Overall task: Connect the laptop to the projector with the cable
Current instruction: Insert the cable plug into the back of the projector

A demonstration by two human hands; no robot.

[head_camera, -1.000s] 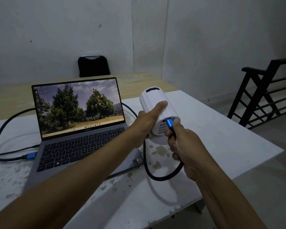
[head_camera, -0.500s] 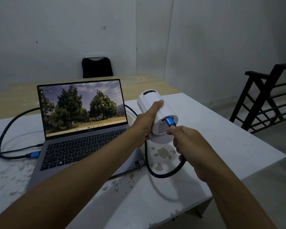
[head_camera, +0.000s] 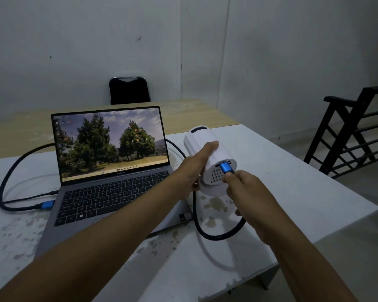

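Head view, frame centre: left hand (head_camera: 190,171) clasps projector (head_camera: 207,158), bracing it; right hand (head_camera: 247,192) pinches blue plug (head_camera: 227,168), seating cable (head_camera: 216,234).

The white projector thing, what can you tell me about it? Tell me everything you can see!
The projector is a smooth white cylinder that looks like plastic, tilted with its rear face toward the camera and a dark window at its far end. The rear face has a vent grille and small ports. The left hand wraps its side and holds it just above the white table. The right hand pinches the blue plug of the black braided cable, which sits at a rear port.
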